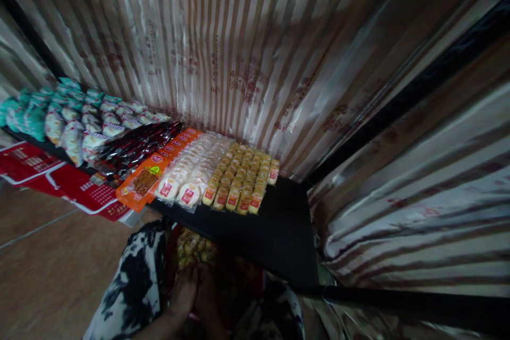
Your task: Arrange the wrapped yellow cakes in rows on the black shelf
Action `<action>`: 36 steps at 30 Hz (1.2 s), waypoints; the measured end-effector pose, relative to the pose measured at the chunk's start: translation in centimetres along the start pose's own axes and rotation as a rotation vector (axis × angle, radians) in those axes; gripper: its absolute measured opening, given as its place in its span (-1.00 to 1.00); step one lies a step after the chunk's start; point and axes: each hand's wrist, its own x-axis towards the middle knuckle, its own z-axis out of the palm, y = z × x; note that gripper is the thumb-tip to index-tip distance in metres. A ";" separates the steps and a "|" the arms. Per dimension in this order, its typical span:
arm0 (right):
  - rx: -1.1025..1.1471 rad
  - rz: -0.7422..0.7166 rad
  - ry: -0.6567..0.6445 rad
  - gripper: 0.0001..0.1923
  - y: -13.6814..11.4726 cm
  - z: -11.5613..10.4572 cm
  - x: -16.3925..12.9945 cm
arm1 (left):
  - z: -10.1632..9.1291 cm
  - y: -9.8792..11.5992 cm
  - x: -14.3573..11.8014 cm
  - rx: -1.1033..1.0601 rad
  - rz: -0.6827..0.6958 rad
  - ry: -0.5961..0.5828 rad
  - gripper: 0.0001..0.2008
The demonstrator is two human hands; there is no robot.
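Note:
My left hand (184, 292) and my right hand (206, 291) are close together, low in the dim space between my knees. Both look closed, their fingertips meeting; whatever they hold is too dark to make out. Just beyond them lies a heap of wrapped yellow snack cakes (195, 247), inside what looks like a dark red box or bag. Above, on the black shelf (287, 234), similar wrapped yellow cakes (239, 178) stand in tight rows. One extra cake (273, 171) sits at the right end of the back rows.
Left of the cakes are round white wrapped crackers (189, 170), orange snack packets (145, 178), dark shiny packets (137, 146), white packets (93, 141) and green packets (34, 117). Striped plastic sheeting (223, 53) hangs behind. A red printed sheet (59, 175) hangs along the shelf's front.

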 end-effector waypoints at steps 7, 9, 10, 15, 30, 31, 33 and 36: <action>-0.181 -0.128 0.057 -0.69 -5.2 -6.8 -2.0 | -0.5 1.5 -0.6 -0.144 0.035 0.039 -0.55; -0.188 -0.153 0.055 -0.71 -6.9 -8.6 -2.8 | -0.6 1.6 -0.6 -0.184 0.112 0.045 -0.55; -0.188 -0.168 0.059 -0.72 -7.6 -9.3 -3.2 | -0.6 1.7 -0.7 -0.223 0.148 0.039 -0.55; -0.162 -0.239 0.134 -0.76 -9.6 -11.7 -4.4 | -0.6 2.6 -1.5 -0.500 0.192 -0.082 -0.59; 0.510 -0.150 0.225 -0.58 -12.1 -13.5 -3.4 | 0.3 11.9 -3.8 -0.938 0.266 -0.048 -0.63; 0.495 -0.146 0.253 -0.58 -12.1 -13.9 -3.2 | 0.7 12.7 -3.8 -0.928 0.270 -0.056 -0.65; 0.439 -0.139 0.321 -0.56 -12.0 -15.0 -2.6 | 1.4 14.1 -3.4 -0.909 0.276 -0.089 -0.70; 0.301 -0.143 0.414 -0.51 -11.6 -17.4 -0.7 | 2.4 16.1 -2.4 -0.839 0.289 -0.154 -0.78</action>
